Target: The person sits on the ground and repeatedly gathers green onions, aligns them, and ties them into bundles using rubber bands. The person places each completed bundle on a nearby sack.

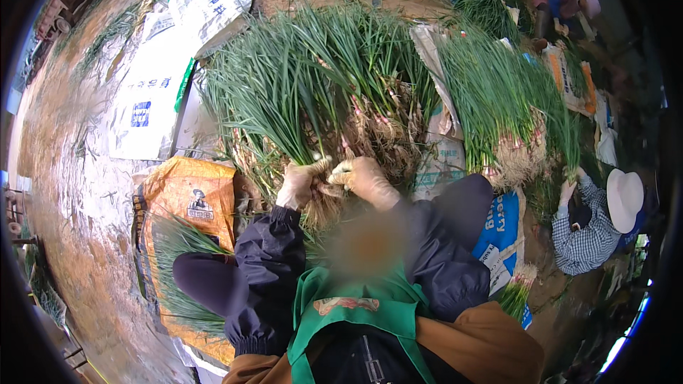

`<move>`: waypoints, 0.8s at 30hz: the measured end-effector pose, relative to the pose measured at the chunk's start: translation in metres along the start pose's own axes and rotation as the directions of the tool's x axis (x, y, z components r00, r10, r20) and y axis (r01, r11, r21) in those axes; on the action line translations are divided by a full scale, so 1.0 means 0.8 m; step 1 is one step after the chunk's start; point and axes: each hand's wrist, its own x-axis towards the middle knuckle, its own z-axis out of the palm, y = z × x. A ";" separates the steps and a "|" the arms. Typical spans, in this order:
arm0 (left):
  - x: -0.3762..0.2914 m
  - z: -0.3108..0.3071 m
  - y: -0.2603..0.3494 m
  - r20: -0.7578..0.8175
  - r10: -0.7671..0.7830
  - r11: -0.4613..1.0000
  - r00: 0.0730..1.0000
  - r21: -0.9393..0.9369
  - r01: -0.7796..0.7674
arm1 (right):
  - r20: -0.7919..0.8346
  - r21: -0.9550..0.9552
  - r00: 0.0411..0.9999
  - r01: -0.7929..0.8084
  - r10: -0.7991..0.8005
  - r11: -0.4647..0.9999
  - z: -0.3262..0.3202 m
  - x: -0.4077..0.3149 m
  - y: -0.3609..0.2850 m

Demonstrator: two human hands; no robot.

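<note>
In pale, thin gloves, my left hand [296,185] grips a bunch of green onions [299,144] low on its stems, leaves pointing up and away, roots hanging below the fist. Close at its right, my right hand [367,178] has its fingers bent at the root end of the bunch; whether a stalk is between them I cannot tell. Just beyond both hands lies a large heap of green onions [341,53], its tangled, soil-coloured roots towards me.
An orange woven sack [187,181] with onions lies at left, white sacks [144,85] beyond it. More onions [491,101] lie at right on sacks. A co-worker in a checked shirt [584,234] crouches at right; another person [560,5] bends at the upper right.
</note>
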 end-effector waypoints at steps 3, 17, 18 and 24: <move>-0.011 -0.001 -0.022 -0.057 0.005 0.997 0.998 0.080 -0.001 | -0.129 -0.142 0.985 0.099 -0.117 0.985 0.013 -0.011 -0.004; -0.069 -0.042 -0.006 -0.076 0.088 0.989 0.993 -0.113 -0.096 | -0.425 -0.569 0.849 0.020 -0.315 0.822 0.024 0.063 0.001; -0.059 -0.039 -0.005 0.003 0.078 0.987 0.997 -0.139 -0.077 | -0.432 -0.532 0.887 -0.106 -0.162 0.840 0.022 0.065 -0.004; -0.013 -0.014 -0.016 0.039 0.011 0.999 0.999 0.031 -0.012 | -0.295 -0.111 0.956 -0.041 0.007 0.993 0.013 -0.007 -0.009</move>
